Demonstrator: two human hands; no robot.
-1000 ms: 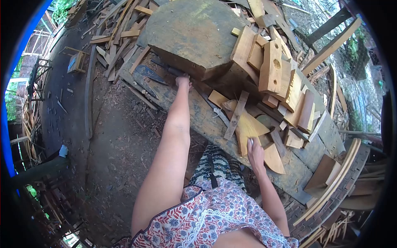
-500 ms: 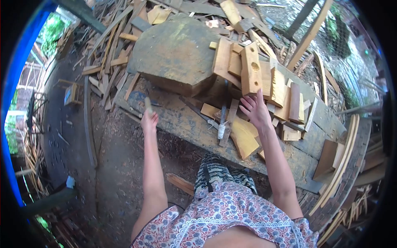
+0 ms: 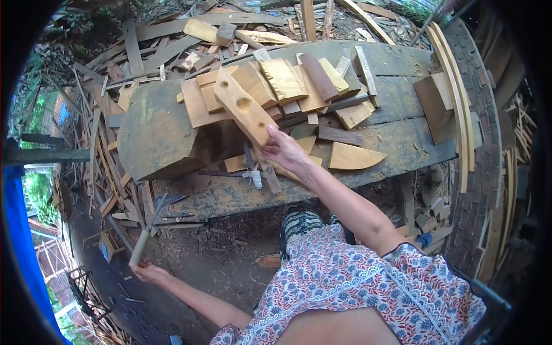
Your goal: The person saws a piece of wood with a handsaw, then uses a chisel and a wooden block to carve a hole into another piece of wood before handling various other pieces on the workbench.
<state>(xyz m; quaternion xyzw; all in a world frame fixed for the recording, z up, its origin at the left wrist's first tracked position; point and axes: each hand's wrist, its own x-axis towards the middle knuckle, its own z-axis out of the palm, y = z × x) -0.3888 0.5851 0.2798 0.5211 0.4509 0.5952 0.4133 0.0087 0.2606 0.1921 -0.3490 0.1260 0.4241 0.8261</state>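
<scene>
My left hand (image 3: 150, 272) is low at the left, its fingers closed around the pale handle of a chisel-like tool (image 3: 140, 247). The tool's narrow metal blade points up toward the bench's front edge. My right hand (image 3: 284, 150) grips the near end of a long wooden block (image 3: 244, 106), thumb on its top face and fingers partly hidden beneath. Two small holes and a larger round hollow mark the block. It lies slanted over a pile of cut wood pieces (image 3: 284, 80).
A worn wooden workbench (image 3: 397, 132) carries a thick dark slab (image 3: 158, 126) at the left. Near the front edge are a curved pointed wood piece (image 3: 356, 156) and a white-wrapped tool (image 3: 253, 177). Scrap wood lies behind; long strips (image 3: 457, 109) stand at the right.
My view has turned right. My right hand, open beside the block before, now has hold of its near end. My left hand has moved lower and away from the bench with the tool.
</scene>
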